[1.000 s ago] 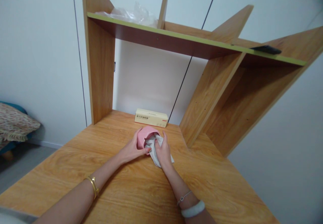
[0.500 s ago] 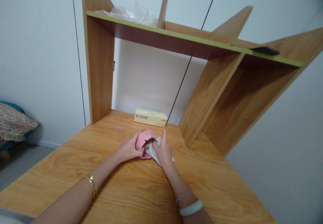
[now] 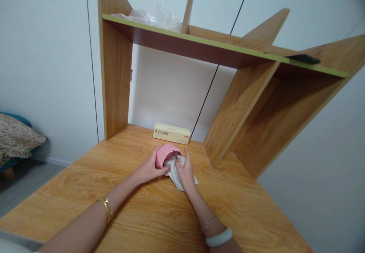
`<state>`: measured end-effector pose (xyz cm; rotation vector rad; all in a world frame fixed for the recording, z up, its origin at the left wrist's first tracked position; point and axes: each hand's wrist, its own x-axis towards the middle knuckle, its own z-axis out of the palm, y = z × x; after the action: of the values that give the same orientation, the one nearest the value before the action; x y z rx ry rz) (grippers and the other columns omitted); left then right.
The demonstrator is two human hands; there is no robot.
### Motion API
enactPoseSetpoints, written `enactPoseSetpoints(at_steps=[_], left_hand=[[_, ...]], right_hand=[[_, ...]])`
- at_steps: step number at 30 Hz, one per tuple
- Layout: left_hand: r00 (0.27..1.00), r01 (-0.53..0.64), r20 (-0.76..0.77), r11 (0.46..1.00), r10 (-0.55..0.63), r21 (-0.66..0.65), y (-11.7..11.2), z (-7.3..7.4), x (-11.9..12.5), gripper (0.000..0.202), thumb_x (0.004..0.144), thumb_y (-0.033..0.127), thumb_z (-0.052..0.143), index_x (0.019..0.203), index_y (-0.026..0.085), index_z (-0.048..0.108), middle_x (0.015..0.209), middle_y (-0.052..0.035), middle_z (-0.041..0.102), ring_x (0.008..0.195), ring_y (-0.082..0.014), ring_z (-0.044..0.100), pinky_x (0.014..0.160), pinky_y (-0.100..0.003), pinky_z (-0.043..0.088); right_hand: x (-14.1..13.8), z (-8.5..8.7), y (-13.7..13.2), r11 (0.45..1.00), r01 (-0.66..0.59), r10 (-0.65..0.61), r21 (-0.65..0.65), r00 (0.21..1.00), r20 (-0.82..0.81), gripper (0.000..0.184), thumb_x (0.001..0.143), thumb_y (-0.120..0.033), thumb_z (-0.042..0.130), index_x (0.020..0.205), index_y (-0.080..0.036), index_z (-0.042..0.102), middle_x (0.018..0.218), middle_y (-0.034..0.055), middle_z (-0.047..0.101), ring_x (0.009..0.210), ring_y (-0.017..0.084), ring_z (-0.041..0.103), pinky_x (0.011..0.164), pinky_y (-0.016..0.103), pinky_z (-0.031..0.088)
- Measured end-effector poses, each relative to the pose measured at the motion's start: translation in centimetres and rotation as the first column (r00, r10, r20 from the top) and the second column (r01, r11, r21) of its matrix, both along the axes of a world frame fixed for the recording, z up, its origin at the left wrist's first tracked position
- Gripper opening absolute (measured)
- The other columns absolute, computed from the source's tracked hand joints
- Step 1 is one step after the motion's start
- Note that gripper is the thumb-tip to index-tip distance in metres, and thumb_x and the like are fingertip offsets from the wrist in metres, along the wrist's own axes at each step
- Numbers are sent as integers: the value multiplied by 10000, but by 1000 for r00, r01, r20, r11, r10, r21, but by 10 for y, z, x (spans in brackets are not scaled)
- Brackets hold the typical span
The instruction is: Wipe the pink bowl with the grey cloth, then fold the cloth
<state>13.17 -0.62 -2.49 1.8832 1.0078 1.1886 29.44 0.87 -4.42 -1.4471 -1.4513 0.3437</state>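
A pink, rounded hollow container [image 3: 165, 154] with a small notch in its rim is tilted over the desk, its opening facing me and to the right. My left hand [image 3: 149, 168] grips it from the left, thumb at the lower rim. In my right hand [image 3: 185, 171] is a pale grey cloth [image 3: 176, 177], pinched and pressed into the container's opening. One end of the cloth hangs out below the right hand. The fingers inside the opening are partly hidden by the cloth and the rim.
A long cream box [image 3: 171, 133] with printed characters stands behind the hands at the back of the wooden desk [image 3: 137, 215]. Above runs a shelf [image 3: 211, 50] bearing clear plastic wrapping [image 3: 156, 18] and a dark flat object [image 3: 303, 58]. An upright panel [image 3: 239, 112] rises at the right.
The pink container has turned in my left hand, its notch now farther right and higher. My right hand and the cloth have shifted slightly at the opening. The whole view has moved a little.
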Motion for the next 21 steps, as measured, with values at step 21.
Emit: enactPoseSetpoints(at_steps=[21], left_hand=[[973, -147, -175, 988, 152, 40, 0, 7, -4, 653, 650, 386, 607, 1242, 184, 422, 1081, -86, 614, 944, -257, 585, 812, -345, 450]], right_hand=[[5, 12, -5, 994, 99, -76, -50, 940, 334, 580, 775, -282, 467, 1317, -136, 321, 803, 81, 656, 708, 220, 609, 615, 277, 412]])
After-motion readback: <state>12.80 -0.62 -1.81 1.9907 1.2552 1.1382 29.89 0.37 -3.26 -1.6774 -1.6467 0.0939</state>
